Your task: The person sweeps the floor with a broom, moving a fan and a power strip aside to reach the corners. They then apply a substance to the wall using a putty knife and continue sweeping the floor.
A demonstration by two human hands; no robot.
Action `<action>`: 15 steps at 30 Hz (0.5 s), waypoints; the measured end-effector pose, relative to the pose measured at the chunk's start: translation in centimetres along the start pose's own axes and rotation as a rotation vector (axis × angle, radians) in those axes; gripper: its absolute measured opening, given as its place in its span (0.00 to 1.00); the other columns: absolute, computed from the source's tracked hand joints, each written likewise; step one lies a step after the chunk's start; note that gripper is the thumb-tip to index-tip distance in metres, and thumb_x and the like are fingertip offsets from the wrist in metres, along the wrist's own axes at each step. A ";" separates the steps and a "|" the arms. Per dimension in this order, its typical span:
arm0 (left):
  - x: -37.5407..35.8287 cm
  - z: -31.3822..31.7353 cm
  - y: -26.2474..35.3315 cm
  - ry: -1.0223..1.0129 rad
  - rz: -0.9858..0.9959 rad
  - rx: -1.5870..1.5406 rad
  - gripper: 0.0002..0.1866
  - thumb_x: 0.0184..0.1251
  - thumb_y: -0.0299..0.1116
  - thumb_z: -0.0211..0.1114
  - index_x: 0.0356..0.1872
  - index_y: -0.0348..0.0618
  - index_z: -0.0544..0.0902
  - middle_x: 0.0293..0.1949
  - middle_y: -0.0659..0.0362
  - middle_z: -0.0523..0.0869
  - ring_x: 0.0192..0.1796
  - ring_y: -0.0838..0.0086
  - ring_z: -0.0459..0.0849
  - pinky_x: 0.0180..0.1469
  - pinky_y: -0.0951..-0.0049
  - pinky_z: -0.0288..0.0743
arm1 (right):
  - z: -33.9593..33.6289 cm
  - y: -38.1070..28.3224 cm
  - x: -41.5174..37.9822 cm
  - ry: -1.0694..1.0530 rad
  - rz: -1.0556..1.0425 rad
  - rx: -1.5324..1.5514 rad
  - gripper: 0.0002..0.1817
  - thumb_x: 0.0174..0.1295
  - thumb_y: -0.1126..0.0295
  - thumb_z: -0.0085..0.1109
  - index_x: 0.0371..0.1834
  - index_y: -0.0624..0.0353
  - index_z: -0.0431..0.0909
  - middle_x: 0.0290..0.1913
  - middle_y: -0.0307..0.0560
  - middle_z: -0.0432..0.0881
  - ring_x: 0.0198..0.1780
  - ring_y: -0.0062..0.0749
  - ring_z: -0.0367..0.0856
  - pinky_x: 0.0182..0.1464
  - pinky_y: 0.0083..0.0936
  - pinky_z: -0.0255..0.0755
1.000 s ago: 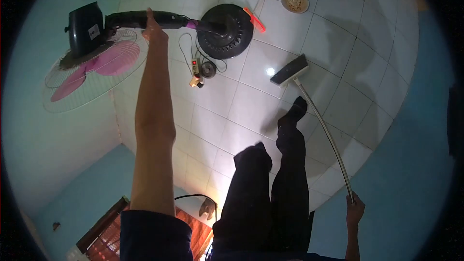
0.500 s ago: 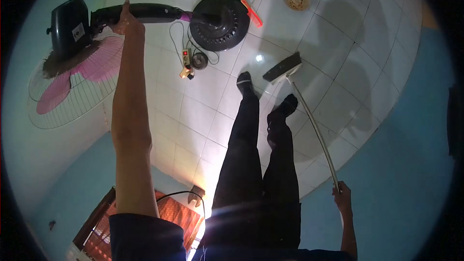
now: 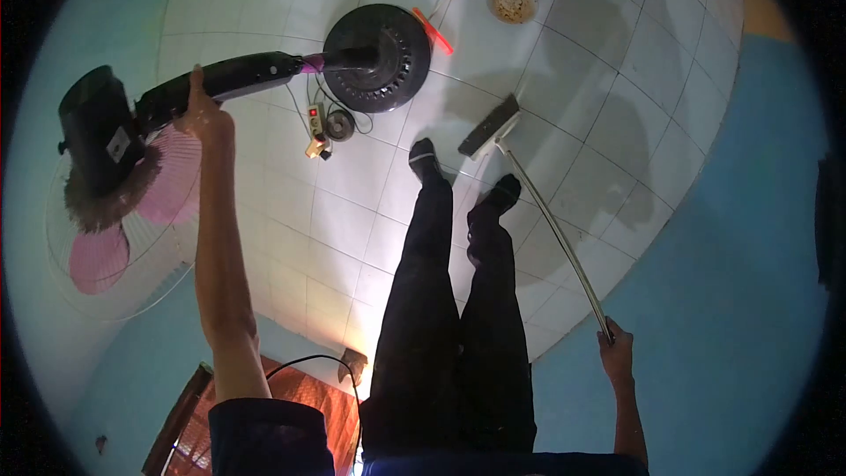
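My left hand [image 3: 208, 115] is wrapped round the black neck of a standing fan [image 3: 231, 76], thumb up along the post. The fan leans to the left, its pink blades and wire cage beside the wall. On the tiled floor lies its round black base [image 3: 377, 79]. My right hand [image 3: 616, 351] is closed round the top of a long, pale broom handle [image 3: 564, 242]. The broom head [image 3: 490, 125], with dark bristles, rests on the tiles just ahead of my feet.
A power strip [image 3: 315, 122] with a lit red switch and a coiled cord lie beside the fan base. An orange bar-shaped thing [image 3: 432, 31] lies past the base, near a round speckled dish [image 3: 511, 2]. Blue walls [image 3: 705, 300] stand on both sides.
The fan's head has swung down toward me with my left hand on its neck. The whole view has shifted a little. My right hand keeps its hold on the broom.
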State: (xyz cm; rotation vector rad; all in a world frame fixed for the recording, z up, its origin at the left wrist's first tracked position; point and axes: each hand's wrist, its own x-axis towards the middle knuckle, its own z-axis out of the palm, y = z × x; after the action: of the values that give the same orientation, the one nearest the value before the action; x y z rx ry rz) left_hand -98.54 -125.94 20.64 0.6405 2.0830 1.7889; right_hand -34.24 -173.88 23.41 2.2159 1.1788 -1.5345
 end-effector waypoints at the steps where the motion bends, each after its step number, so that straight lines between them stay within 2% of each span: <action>1: 0.8 -0.8 0.0 -0.007 0.015 0.033 0.34 0.46 0.24 0.79 0.55 0.36 0.70 0.46 0.51 0.82 0.42 0.64 0.84 0.42 0.62 0.85 | -0.8 -0.1 0.7 -0.007 -0.002 -0.013 0.20 0.58 0.75 0.62 0.55 0.70 0.77 0.31 0.60 0.83 0.27 0.42 0.82 0.32 0.31 0.75; 2: 1.7 -1.9 -0.1 0.002 0.011 0.036 0.34 0.46 0.24 0.79 0.55 0.36 0.70 0.46 0.51 0.82 0.42 0.64 0.84 0.42 0.62 0.85 | -1.2 -0.5 1.4 -0.038 0.004 -0.036 0.21 0.58 0.75 0.62 0.55 0.70 0.76 0.30 0.60 0.83 0.26 0.41 0.82 0.32 0.31 0.75; 4: 1.5 -2.6 1.6 -0.138 0.067 -0.019 0.33 0.47 0.24 0.79 0.55 0.38 0.70 0.47 0.51 0.82 0.44 0.64 0.85 0.43 0.61 0.85 | -2.7 -0.4 2.6 -0.076 0.006 -0.050 0.21 0.58 0.76 0.61 0.56 0.71 0.76 0.29 0.60 0.83 0.26 0.40 0.81 0.32 0.31 0.75; 6: 0.3 -2.0 3.5 -0.082 0.114 0.044 0.33 0.48 0.25 0.78 0.55 0.38 0.70 0.48 0.53 0.82 0.45 0.65 0.84 0.44 0.61 0.84 | -2.7 0.5 3.5 -0.058 -0.008 -0.015 0.21 0.58 0.77 0.61 0.56 0.71 0.76 0.27 0.61 0.81 0.25 0.39 0.80 0.30 0.31 0.73; 12: -2.7 -0.8 6.6 -0.203 0.171 0.175 0.29 0.47 0.31 0.80 0.51 0.40 0.75 0.45 0.58 0.84 0.46 0.68 0.84 0.46 0.61 0.81 | -1.7 6.5 7.3 -0.131 -0.040 0.003 0.19 0.59 0.77 0.60 0.54 0.71 0.77 0.28 0.62 0.81 0.24 0.41 0.80 0.30 0.31 0.73; 13: -2.4 -1.5 6.3 -0.265 0.276 0.298 0.27 0.48 0.33 0.80 0.49 0.40 0.77 0.43 0.58 0.84 0.46 0.69 0.84 0.47 0.61 0.80 | -1.2 7.4 8.2 -0.130 -0.038 0.009 0.19 0.59 0.77 0.60 0.54 0.71 0.77 0.28 0.62 0.81 0.24 0.41 0.80 0.30 0.31 0.73; 15: -2.9 -1.0 6.4 -0.259 0.278 0.275 0.27 0.49 0.34 0.80 0.49 0.40 0.76 0.43 0.59 0.84 0.46 0.70 0.84 0.46 0.62 0.79 | 0.0 10.0 10.4 -0.094 -0.124 0.096 0.19 0.59 0.76 0.59 0.54 0.71 0.77 0.28 0.61 0.81 0.25 0.43 0.80 0.31 0.32 0.72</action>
State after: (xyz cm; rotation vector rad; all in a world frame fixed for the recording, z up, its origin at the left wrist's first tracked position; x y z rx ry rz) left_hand -95.83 -127.59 26.99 1.2203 2.1555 1.4591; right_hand -25.79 -175.37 11.86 2.1378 1.2601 -1.7585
